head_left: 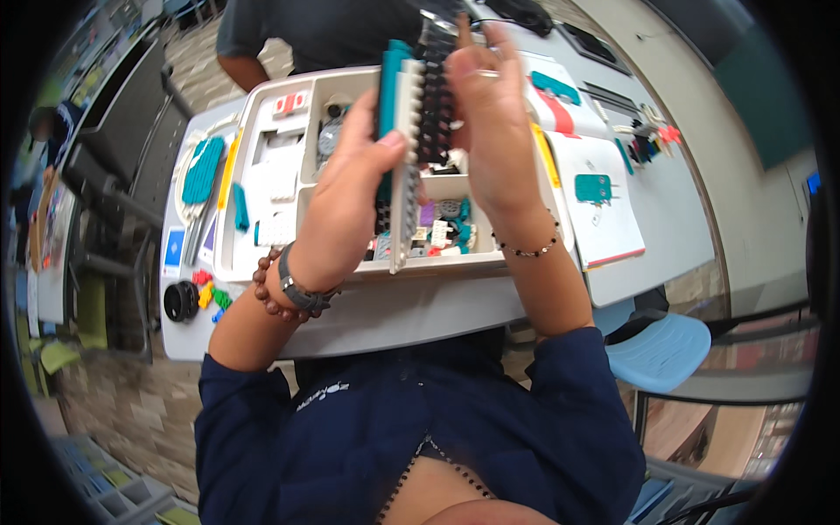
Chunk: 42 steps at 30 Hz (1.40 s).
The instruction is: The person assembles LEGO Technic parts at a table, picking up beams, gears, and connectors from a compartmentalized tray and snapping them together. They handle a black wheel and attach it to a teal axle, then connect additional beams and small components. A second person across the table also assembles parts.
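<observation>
Above a white sorting tray (229,188), my left hand (343,203) is closed round a long, upright stack of building-brick pieces, with a teal piece (390,96) and a white studded plate (405,188). My right hand (499,131) is raised beside it, somewhat blurred, fingers closed at a black studded piece (435,114). The black piece lies close along the white plate; whether they touch I cannot tell. Shiny clear plastic (437,31) shows above the black piece. Below, the tray's compartments hold loose grey wheels (451,208), white bricks (278,230) and teal parts (241,208).
An open booklet (599,197) lies right of the tray, with a teal assembly (593,188) on it. At the left are teal plates (204,171), a black ring (181,301) and small coloured pieces (206,293). A person (306,35) stands across the table. A blue chair (661,350) stands at right.
</observation>
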Each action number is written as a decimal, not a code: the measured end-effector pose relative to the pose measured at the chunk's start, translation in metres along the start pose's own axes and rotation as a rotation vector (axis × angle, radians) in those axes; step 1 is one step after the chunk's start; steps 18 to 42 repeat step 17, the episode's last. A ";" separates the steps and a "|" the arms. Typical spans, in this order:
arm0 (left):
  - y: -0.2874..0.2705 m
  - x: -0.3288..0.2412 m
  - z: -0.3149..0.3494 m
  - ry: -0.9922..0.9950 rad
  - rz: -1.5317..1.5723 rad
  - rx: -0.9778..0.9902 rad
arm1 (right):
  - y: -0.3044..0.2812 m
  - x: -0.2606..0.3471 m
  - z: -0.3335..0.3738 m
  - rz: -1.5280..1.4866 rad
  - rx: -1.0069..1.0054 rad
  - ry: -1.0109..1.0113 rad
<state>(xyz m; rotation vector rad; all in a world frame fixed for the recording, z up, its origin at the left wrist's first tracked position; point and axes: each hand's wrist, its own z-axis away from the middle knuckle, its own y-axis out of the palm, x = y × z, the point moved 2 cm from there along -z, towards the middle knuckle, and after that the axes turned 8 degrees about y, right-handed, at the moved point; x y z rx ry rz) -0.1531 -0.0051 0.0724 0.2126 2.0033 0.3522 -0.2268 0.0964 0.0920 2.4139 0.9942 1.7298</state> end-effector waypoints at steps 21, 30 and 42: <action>0.000 0.011 0.038 -0.181 -0.567 0.716 | -0.253 0.101 -0.009 0.405 -0.225 0.410; 0.000 0.011 0.038 -0.181 -0.567 0.716 | -0.253 0.101 -0.009 0.405 -0.225 0.410; 0.000 0.011 0.038 -0.181 -0.567 0.716 | -0.253 0.101 -0.009 0.405 -0.225 0.410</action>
